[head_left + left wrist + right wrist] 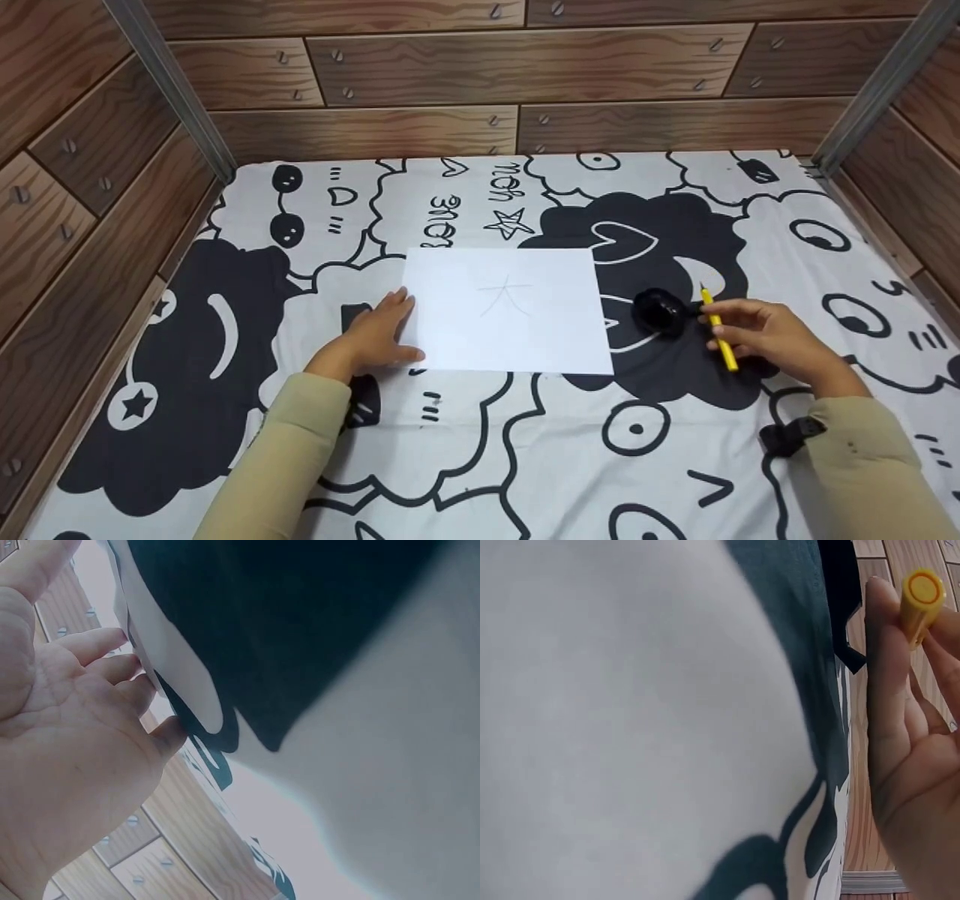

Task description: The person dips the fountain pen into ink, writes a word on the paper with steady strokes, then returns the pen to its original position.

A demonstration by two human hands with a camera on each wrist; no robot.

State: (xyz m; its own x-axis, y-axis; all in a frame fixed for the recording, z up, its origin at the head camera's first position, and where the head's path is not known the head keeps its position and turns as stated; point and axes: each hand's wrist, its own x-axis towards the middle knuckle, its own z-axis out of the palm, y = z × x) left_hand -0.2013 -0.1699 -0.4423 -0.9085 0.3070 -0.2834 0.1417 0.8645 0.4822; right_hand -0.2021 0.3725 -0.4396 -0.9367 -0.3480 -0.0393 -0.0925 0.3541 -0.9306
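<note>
A white sheet of paper (pixel 457 337) lies on the patterned cloth, with a thin grey character of a few strokes drawn on its upper half. My left hand (pixel 375 330) rests at the paper's left edge, thumb and fingers spread; the left wrist view shows its palm side. To the right of the paper, my right hand (pixel 765 334) pinches a slim yellow pencil (pixel 721 337) between thumb and fingers, its dark point tilted up and away. In the right wrist view the pencil's rounded yellow end (pixel 921 596) faces the camera. A glossy round black object (pixel 660 311) sits just left of that hand; its kind is unclear.
The black-and-white cartoon cloth (pixel 465 450) covers the surface and shows slight wrinkles. Wood-print panels (pixel 525 67) wall in the back and both sides, with grey metal posts (pixel 176 82) at the back corners. A black strap device (pixel 791 436) sits at the right wrist.
</note>
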